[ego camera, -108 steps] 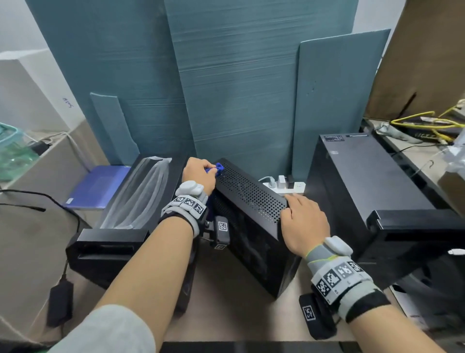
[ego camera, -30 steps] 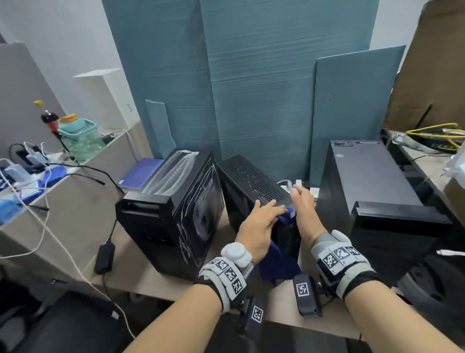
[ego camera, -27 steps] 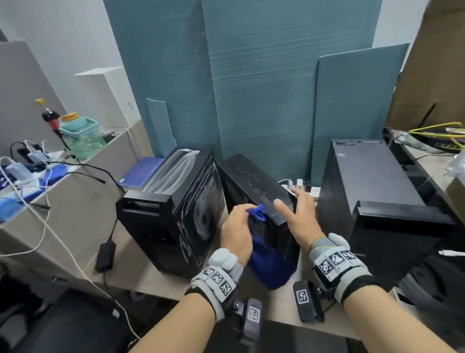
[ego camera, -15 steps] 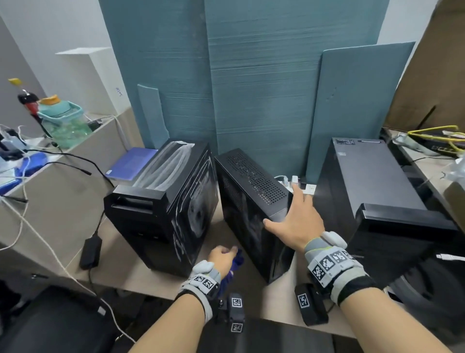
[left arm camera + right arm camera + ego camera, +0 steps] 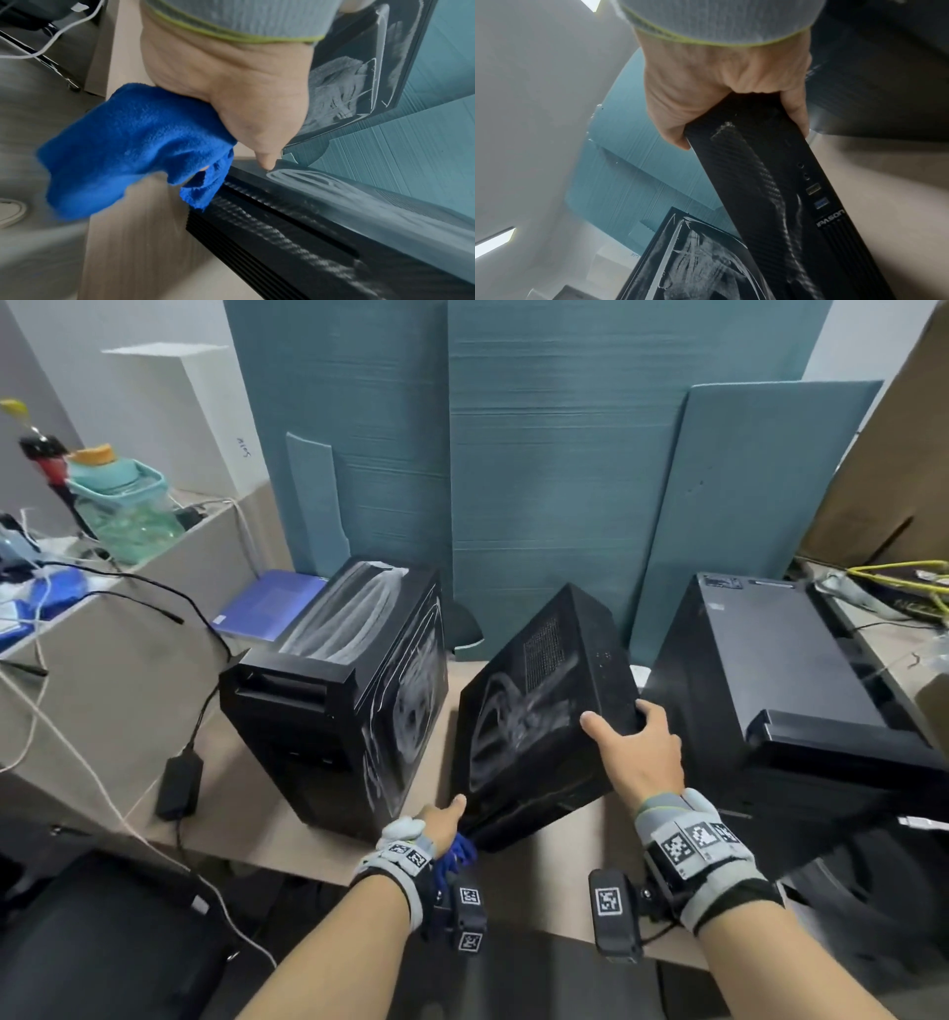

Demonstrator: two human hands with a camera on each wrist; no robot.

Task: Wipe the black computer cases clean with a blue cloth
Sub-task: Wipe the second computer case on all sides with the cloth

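Three black computer cases stand on the table. The middle case leans to the right, its dust-smeared left side turned upward. My right hand grips its top front corner, thumb on the smeared side and fingers over the far edge. My left hand sits low at its front bottom corner, clutching the bunched blue cloth, thumb tip touching the case edge. The left case shows white dust streaks. The right case stands upright.
Teal foam boards lean behind the cases. A black power adapter with cables lies left of the left case, a blue notebook behind it. A green bottle stands on the left partition. Yellow cables lie at far right.
The middle case has tipped over to the right, so its dusty side now faces up. My right hand's hold moved onto its top front corner. My left hand stays low with the cloth.
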